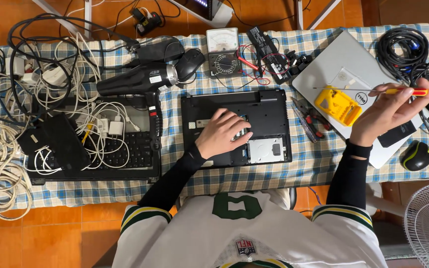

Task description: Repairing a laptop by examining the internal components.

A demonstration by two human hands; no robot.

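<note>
1. We see our left hand (223, 133) lying flat, palm down, on the upturned black laptop (236, 128) in the middle of the checked tablecloth (254, 173); the fingers are spread over an open bay and grip nothing
2. Our right hand (389, 110) is raised over the silver laptop (346, 59) on the right, closed around the red and yellow handle of a screwdriver (373, 90), whose thin shaft points left, above a yellow case (338, 105)
3. Beside the left fingertips a silver drive (265, 150) sits in its own bay; what lies under the fingers looks like a memory slot, though the hand hides most of it
4. Pliers (310, 120) lie just to the right of the black laptop, and a multimeter (224, 51) with red leads sits behind it
5. Risk, as we judge it: the long shaft hangs in the air near the yellow case, so a careless swing toward the black laptop could knock the case or scratch the silver lid
6. The flat palm presses on exposed parts; a heavy lean could bend a clip or a board
7. The hair dryer (140, 79) and the tangle of white cables (6, 164) crowd the left side, so a sliding elbow could drag them off the edge
</note>
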